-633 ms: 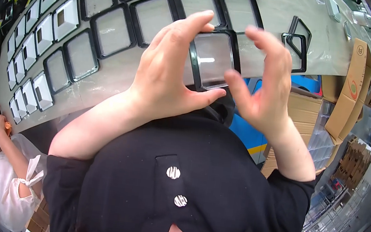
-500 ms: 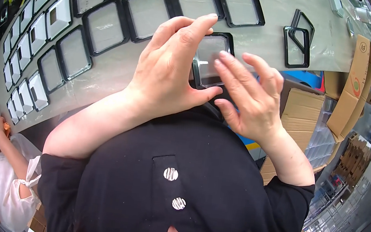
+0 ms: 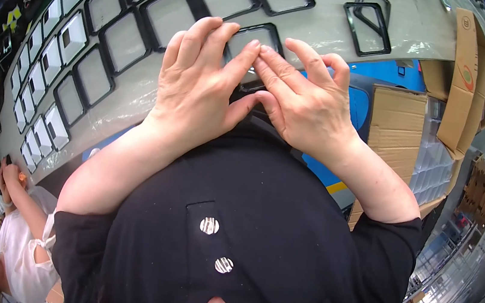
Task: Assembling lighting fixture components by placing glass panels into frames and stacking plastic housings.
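Note:
Over a black rectangular frame with a clear panel (image 3: 257, 34), my two hands meet at their index fingertips and thumb tips. My left hand (image 3: 196, 82) has its fingers spread, the outer ones raised above the frame's left side. My right hand (image 3: 311, 105) keeps two fingers stretched toward the left fingertips, and its other fingers are lifted apart. Both hide the frame's lower part. Whether a thin clear piece lies between the fingertips cannot be made out. Several similar black frames (image 3: 125, 43) lie in rows just beyond and to the left.
White square-holed pieces (image 3: 73, 37) line the table's left end. Two smaller black frames (image 3: 372, 51) overlap at the far right. Beside the table stands an open carton (image 3: 396, 125) with clear plastic trays (image 3: 434, 152). A co-worker in white (image 3: 26, 240) is at the lower left.
My right hand has moved left until its fingertips meet those of my left hand. My left index finger has come down toward the panel. The view has shifted, so the table sits higher.

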### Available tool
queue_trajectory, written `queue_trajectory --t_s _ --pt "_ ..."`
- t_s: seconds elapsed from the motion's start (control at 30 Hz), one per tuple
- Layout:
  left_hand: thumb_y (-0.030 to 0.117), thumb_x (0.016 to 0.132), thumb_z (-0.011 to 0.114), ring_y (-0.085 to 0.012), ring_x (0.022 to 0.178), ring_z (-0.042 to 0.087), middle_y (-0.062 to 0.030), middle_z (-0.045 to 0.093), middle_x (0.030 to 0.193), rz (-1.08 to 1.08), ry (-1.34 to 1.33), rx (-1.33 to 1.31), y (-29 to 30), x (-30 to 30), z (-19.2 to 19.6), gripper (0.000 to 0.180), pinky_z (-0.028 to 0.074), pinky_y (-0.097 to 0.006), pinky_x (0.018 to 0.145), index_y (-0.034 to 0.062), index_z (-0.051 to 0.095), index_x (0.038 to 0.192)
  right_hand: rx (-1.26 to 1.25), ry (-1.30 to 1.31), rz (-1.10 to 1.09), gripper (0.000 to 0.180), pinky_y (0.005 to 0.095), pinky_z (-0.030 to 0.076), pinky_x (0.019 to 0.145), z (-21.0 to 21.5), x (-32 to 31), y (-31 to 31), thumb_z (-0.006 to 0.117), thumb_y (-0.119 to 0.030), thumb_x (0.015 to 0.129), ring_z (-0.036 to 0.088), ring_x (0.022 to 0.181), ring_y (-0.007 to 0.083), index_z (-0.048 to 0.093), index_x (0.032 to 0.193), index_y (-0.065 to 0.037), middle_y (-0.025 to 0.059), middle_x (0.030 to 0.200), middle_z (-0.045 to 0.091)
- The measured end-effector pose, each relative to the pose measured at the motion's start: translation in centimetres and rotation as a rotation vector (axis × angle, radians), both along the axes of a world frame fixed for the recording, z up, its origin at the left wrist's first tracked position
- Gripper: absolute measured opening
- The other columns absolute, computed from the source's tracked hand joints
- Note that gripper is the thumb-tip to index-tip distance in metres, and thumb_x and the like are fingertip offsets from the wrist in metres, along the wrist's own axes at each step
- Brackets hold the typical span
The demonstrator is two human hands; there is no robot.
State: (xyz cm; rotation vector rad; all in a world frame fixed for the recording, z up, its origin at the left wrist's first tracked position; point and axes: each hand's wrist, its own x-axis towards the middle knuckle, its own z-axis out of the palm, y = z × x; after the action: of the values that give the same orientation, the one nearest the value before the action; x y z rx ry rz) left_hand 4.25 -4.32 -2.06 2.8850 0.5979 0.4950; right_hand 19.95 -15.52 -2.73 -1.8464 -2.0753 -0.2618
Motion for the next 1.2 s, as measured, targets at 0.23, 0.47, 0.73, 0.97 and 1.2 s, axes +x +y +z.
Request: queue_trajectory --t_s 0.23,0.47,0.73,0.97,1.2 --pt "0.032 0.067 0.078 -0.0318 0.123 0.040 -0.0122 0.051 0.126 -0.030 -0.033 0.029 0.3 0.2 0.2 0.053 0.030 -0.044 0.099 0.0099 0.065 0.115 0.076 0.025 -0.019 0.033 0.0391 0.034 0.092 -0.5 0.4 0.0 0.064 -0.028 0.085 0.053 0.115 0.0176 0.067 0.115 -0.015 -0.0024 0.121 0.064" --pt "0.033 0.057 0.084 -0.0308 0.119 0.043 -0.0089 0.053 0.120 -0.021 -0.202 -0.028 -0.1 -0.6 1.0 0.074 0.029 -0.046 0.102 0.0089 0.057 0.121 0.163 0.856 -0.172 0.034 0.0327 0.049 0.083 2.1 1.9 -0.6 0.068 -0.014 0.086 0.060 0.097 0.0220 0.060 0.116 -0.001 0.0104 0.106 0.064" --pt "0.032 0.054 0.087 -0.0278 0.119 0.046 -0.0089 0.055 0.118 -0.004 -0.341 0.101 0.5 -1.2 5.2 0.092 0.025 -0.047 0.105 0.0060 0.045 0.132 -0.222 1.528 -0.082 0.030 0.0188 0.050 0.069 5.8 2.4 2.3 0.072 -0.013 0.085 0.061 0.076 0.0056 0.058 0.108 0.001 0.0025 0.086 0.065" --pt "0.054 0.061 0.082 -0.0330 0.137 0.031 -0.0149 0.040 0.143 0.071 -0.237 0.031 2.2 -1.3 6.1 0.110 0.008 -0.053 0.113 0.0020 0.031 0.143 -0.322 1.551 -0.148 0.023 0.0198 0.049 0.067 6.6 5.1 5.7 0.072 -0.010 0.086 0.063 0.078 0.0067 0.062 0.105 -0.002 0.0015 0.088 0.067" --pt "0.047 0.076 0.074 -0.0352 0.141 0.026 -0.0210 0.037 0.147 0.198 -0.298 0.076 5.0 -3.8 5.8 0.090 0.005 -0.050 0.115 0.0004 0.034 0.142 -0.181 1.291 -0.369 0.026 0.0225 0.045 0.068 5.5 16.7 14.1 0.074 -0.021 0.084 0.056 0.075 0.0070 0.067 0.101 -0.003 0.0011 0.087 0.067"
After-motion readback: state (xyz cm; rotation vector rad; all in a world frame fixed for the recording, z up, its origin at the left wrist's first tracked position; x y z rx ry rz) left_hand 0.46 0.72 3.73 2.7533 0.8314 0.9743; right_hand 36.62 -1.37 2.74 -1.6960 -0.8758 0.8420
